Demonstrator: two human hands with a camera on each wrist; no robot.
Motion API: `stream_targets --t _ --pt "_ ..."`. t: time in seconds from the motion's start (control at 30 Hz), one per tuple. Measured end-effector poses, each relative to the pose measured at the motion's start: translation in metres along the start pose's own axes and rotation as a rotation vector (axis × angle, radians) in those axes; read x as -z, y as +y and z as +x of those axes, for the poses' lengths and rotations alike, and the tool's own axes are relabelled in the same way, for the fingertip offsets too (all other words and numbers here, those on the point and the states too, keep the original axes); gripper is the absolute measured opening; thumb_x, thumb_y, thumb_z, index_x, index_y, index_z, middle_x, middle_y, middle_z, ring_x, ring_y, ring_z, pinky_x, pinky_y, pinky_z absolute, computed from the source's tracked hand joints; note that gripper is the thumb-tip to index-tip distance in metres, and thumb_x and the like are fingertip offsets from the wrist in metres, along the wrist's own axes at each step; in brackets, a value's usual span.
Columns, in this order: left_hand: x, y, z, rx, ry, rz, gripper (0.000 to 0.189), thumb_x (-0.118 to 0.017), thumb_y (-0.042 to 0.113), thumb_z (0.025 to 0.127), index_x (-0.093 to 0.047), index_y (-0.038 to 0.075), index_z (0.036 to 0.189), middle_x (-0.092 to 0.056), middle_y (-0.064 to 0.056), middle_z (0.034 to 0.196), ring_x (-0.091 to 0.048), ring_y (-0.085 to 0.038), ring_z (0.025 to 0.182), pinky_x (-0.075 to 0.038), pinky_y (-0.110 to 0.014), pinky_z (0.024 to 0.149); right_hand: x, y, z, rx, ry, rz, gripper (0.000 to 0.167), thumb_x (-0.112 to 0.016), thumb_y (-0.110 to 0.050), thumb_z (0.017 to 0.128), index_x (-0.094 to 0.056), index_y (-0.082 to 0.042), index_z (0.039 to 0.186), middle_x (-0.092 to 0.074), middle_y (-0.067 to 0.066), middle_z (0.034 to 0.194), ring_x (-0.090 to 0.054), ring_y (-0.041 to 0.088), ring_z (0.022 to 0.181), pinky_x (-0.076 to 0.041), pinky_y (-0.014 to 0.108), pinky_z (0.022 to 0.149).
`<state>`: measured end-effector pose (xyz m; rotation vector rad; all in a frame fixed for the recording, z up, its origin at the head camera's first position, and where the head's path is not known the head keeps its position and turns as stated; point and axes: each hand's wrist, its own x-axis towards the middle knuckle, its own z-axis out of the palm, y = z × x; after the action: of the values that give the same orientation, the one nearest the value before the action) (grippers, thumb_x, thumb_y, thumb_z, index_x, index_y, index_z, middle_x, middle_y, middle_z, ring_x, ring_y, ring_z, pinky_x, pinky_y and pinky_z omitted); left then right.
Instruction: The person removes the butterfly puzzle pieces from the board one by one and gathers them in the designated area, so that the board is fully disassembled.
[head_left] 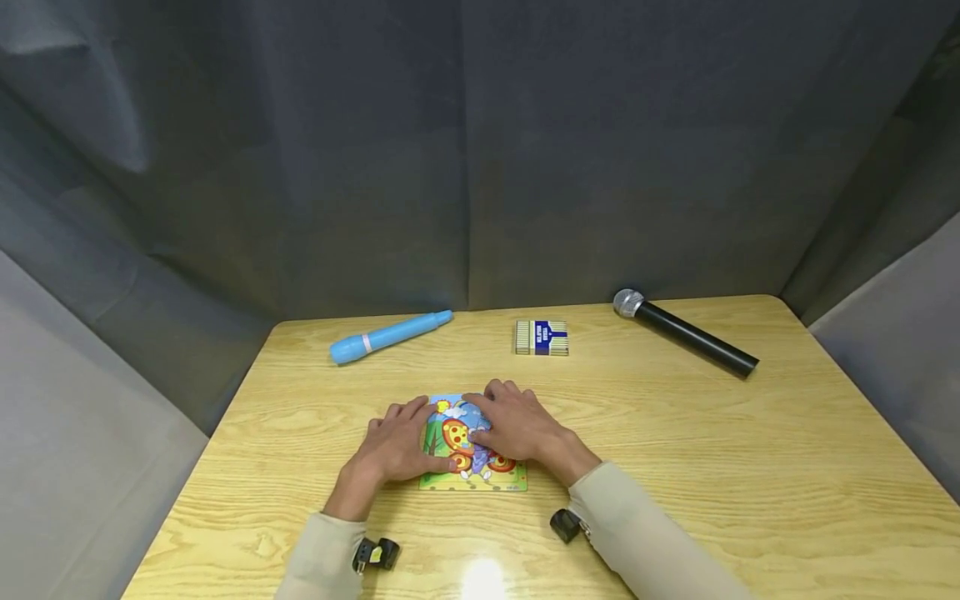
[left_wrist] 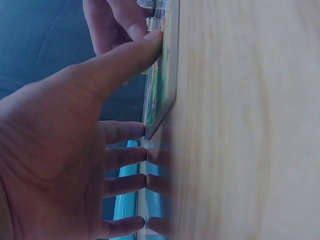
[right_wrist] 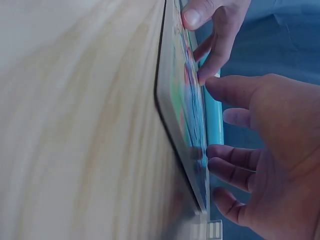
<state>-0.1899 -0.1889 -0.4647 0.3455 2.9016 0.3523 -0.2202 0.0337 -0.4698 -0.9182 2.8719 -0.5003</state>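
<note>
A flat, thin picture puzzle with a bright cartoon print lies on the table between the two hands. My left hand is spread at its left side. The left thumb rests on the printed face, and the other fingertips come down at the left edge and on the tabletop. From the right, my right hand reaches over the puzzle's upper right part, covering that corner in the head view. Its thumb touches the print, with the other fingers loosely bent close over the surface.
A blue torch-shaped tube lies at the back left. Behind the puzzle is a small clear pack with a blue label and thin sticks. At the back right lies a black microphone. A dark curtain hangs behind the wooden table.
</note>
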Motion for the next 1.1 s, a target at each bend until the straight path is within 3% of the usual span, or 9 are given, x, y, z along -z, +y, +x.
stream_targets --t 0.27,0.73,1.1 --pt "-0.001 -0.001 0.001 -0.001 -0.020 -0.016 0.100 -0.069 0.072 0.070 -0.039 0.019 0.149 -0.032 -0.004 0.157 -0.034 -0.032 0.138 -0.034 -0.062 0.102 -0.004 -0.007 0.016 -0.019 -0.031 0.044 0.048 -0.061 -0.040 0.093 -0.054 -0.023 0.137 -0.050 0.002 0.110 -0.042 0.018 0.093 -0.036 0.034 0.077" --pt "-0.001 -0.001 0.000 0.003 -0.025 -0.005 0.099 -0.068 0.072 0.072 -0.037 0.019 0.150 -0.031 -0.003 0.158 -0.033 -0.031 0.138 -0.034 -0.064 0.101 -0.010 -0.014 0.038 -0.038 -0.086 0.022 0.041 -0.060 -0.042 0.093 -0.059 -0.026 0.130 -0.050 0.001 0.112 -0.043 0.017 0.096 -0.037 0.036 0.077" --pt "-0.001 -0.001 -0.001 0.016 -0.034 -0.051 0.103 -0.070 0.068 0.073 -0.031 0.017 0.153 -0.028 -0.003 0.160 -0.030 -0.031 0.141 -0.030 -0.064 0.105 0.000 -0.026 0.051 -0.101 -0.201 0.014 0.050 -0.068 -0.040 0.086 -0.055 -0.034 0.134 -0.052 0.001 0.112 -0.046 0.019 0.102 -0.041 0.045 0.085"
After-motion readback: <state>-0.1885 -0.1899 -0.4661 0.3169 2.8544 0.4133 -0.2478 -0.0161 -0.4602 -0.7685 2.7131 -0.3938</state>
